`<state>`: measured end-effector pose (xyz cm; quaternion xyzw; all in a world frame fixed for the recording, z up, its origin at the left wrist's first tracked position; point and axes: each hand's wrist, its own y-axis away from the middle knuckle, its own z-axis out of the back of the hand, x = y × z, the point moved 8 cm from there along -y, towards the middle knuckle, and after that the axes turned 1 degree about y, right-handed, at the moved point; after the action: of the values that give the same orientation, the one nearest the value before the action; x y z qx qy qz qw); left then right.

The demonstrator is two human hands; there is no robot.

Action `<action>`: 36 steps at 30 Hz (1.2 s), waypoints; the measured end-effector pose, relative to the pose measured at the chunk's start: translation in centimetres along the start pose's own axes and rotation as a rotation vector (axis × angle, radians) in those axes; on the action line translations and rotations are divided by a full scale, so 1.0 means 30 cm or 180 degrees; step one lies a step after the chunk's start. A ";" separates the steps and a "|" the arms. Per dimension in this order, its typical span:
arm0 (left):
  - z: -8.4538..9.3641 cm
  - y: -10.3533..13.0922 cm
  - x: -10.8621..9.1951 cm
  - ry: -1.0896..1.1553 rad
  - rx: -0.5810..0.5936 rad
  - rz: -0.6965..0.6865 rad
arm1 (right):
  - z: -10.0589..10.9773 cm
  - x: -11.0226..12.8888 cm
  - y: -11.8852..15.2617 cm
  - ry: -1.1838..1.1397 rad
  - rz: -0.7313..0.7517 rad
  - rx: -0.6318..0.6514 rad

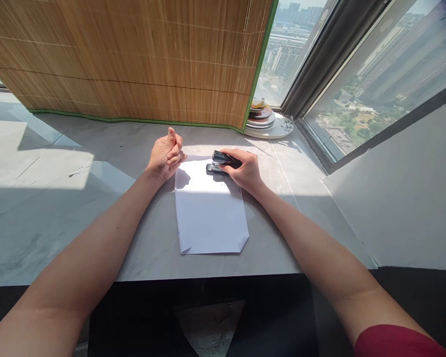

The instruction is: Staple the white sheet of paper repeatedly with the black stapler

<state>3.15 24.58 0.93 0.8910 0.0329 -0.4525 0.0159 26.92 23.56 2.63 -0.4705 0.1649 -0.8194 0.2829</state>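
Observation:
A black stapler point(216, 169) is in my right hand point(244, 168), the thumb and fingers closed around its body. Its jaws are parted and face left, above the top part of a white paper sheet point(211, 218). The paper lies flat on the sill, with its two near corners folded. My left hand point(166, 153) is curled closed at the sheet's upper left corner, thumb upward. Its lower fingers come up against the paper's edge. Whether something small sits inside those curled fingers is hidden.
The pale marble-look sill point(144, 253) ends at a dark front edge. A bamboo blind point(134, 59) hangs across the back. Stacked plates point(262, 121) stand at the back right by the window frame point(312, 74). Small white scraps point(74, 173) lie on the left.

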 end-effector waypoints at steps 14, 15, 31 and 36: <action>0.020 -0.018 -0.012 0.0095 -0.0068 -0.0067 | -0.001 -0.002 0.000 -0.0070 -0.0006 0.0007; 0.020 -0.018 -0.013 0.0103 -0.0055 -0.0083 | 0.000 -0.001 0.000 -0.0080 0.0011 0.0005; -0.031 0.031 -0.043 0.0469 -0.0119 -0.0151 | -0.003 -0.006 -0.002 -0.0042 0.0034 0.0030; -0.047 0.043 -0.047 0.0569 -0.0026 -0.0163 | -0.003 -0.006 -0.002 -0.0026 0.0001 0.0038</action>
<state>3.55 23.30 2.90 0.9267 0.0587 -0.3713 0.0050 26.88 23.72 2.51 -0.4721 0.1589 -0.8184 0.2864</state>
